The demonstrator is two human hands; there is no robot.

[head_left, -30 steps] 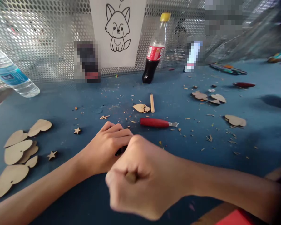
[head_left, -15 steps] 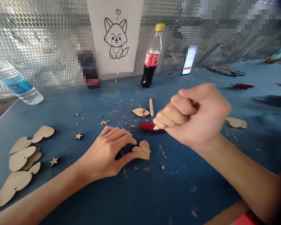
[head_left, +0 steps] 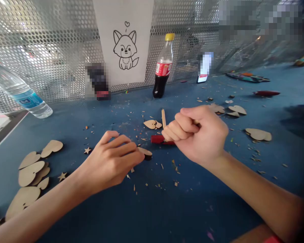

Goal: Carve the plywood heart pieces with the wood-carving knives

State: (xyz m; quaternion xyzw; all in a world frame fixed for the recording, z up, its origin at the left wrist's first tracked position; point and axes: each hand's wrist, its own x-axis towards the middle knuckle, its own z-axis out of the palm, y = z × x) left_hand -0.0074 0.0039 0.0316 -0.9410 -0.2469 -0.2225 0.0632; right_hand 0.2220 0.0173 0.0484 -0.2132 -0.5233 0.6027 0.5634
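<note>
We hold our left hand [head_left: 110, 165] curved, its fingers bent and close together, with their tips at a thin wooden heart [head_left: 145, 151]. The heart sits tilted just past those fingertips, its pale cut face narrowed and a dark shadow beneath it. We cannot tell whether the fingers pinch it or only touch it.

Our right hand [head_left: 199, 136] is clenched in a tight fist, thumb folded over, around something mostly hidden. Only a pale wooden stub [head_left: 197, 122] shows beside the thumb.

Just beyond the right knuckles lies a red-handled knife [head_left: 157, 139], partly covered, with a smooth wooden stick [head_left: 163, 118] upright-looking past it and a small heart cutout [head_left: 152, 124] between the hands' far side and the stick.

Left of our left hand, flat wooden hearts [head_left: 31, 172] overlap in a loose pile, with small stars [head_left: 87, 150] nearby. Right of our right hand, more hearts [head_left: 258, 134] lie on the blue tabletop [head_left: 192, 209], which is scattered with splinters and shavings.
</note>
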